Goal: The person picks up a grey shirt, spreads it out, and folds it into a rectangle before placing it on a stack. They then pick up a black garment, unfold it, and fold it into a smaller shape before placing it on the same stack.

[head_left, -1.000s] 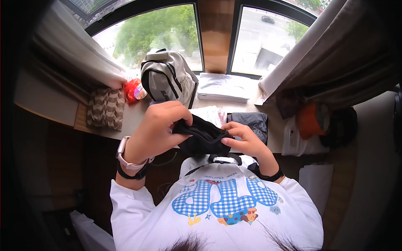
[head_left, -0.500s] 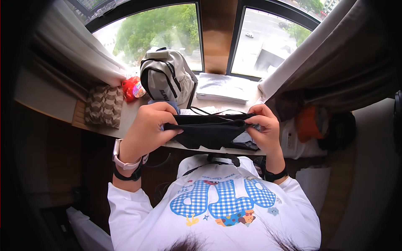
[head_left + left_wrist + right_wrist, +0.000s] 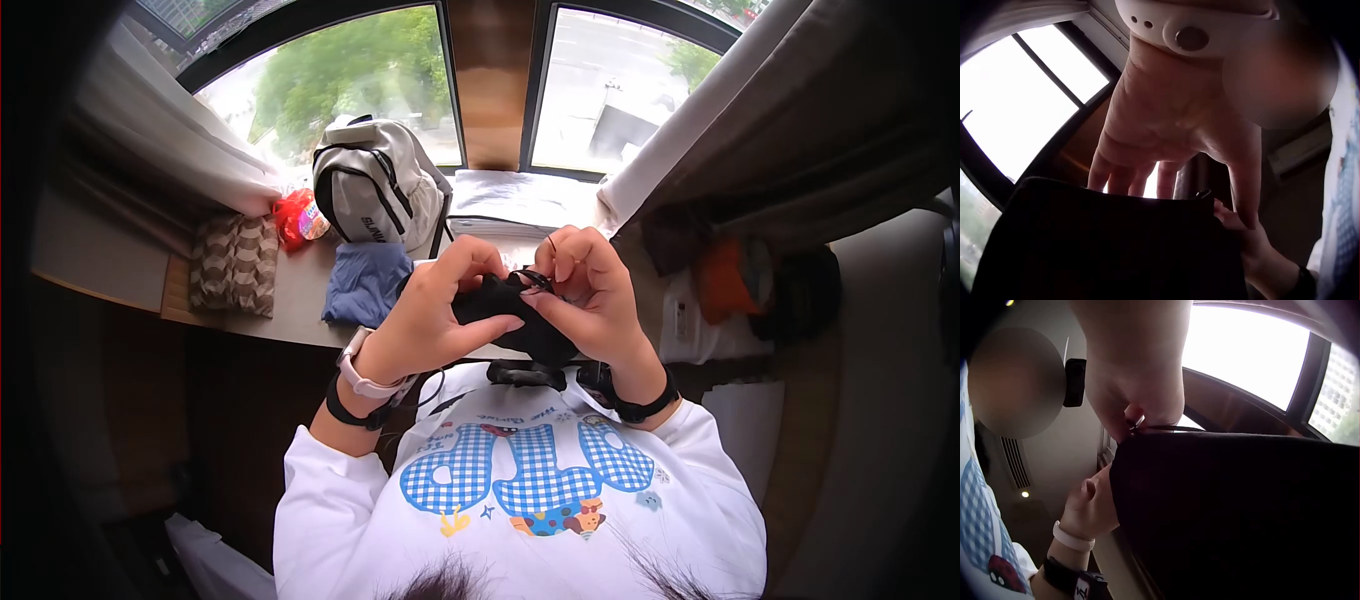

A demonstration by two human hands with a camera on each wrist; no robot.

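Right grip (image 3: 592,297) pinching thin cord (image 3: 1169,429), cloth (image 3: 540,335) (black)

Black cloth (image 3: 548,338); backpack (image 3: 375,185) grey-white, with black trim; folded cloth (image 3: 367,284) blue; patterned bundle (image 3: 235,266) brown and beige, in repeating waves; shirt (image 3: 520,540) white (its large lettering is blue-and-white gingham); bag (image 3: 732,280) orange.

can spot a pale backpack (image 3: 365,195) with black trim up by the left window (image 3: 350,90), plus a red packet (image 3: 292,220) just beside it. also got a brown patterned bundle (image 3: 236,265) further left, a white stack (image 3: 520,198) right of the backpack, and something orange (image 3: 728,282) below the right curtain (image 3: 790,150), kinda murky tbh.
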